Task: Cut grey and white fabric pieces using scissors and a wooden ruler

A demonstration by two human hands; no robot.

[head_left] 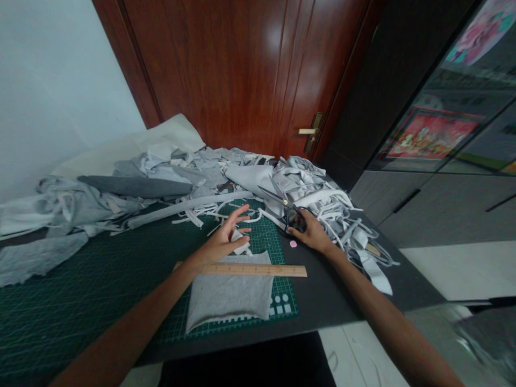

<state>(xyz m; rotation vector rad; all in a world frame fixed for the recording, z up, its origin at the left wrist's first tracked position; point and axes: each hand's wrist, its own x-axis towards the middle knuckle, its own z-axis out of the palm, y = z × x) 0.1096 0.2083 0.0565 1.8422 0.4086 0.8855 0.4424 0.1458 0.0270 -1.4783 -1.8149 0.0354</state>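
My right hand (309,231) grips the black handles of a pair of scissors (282,201), whose open blades point away toward the scrap pile. My left hand (226,239) hovers over the green cutting mat (80,301) with fingers spread, a thin white fabric strip (241,243) under its fingertips. A folded grey cloth (231,293) lies on the mat just in front of me. A wooden ruler (258,270) rests across its far edge.
A heap of grey and white fabric strips and offcuts (193,180) covers the back of the dark table (346,301). A small pink chalk piece (293,244) lies by my right wrist. A brown door (242,70) stands behind; a dark cabinet stands on the right.
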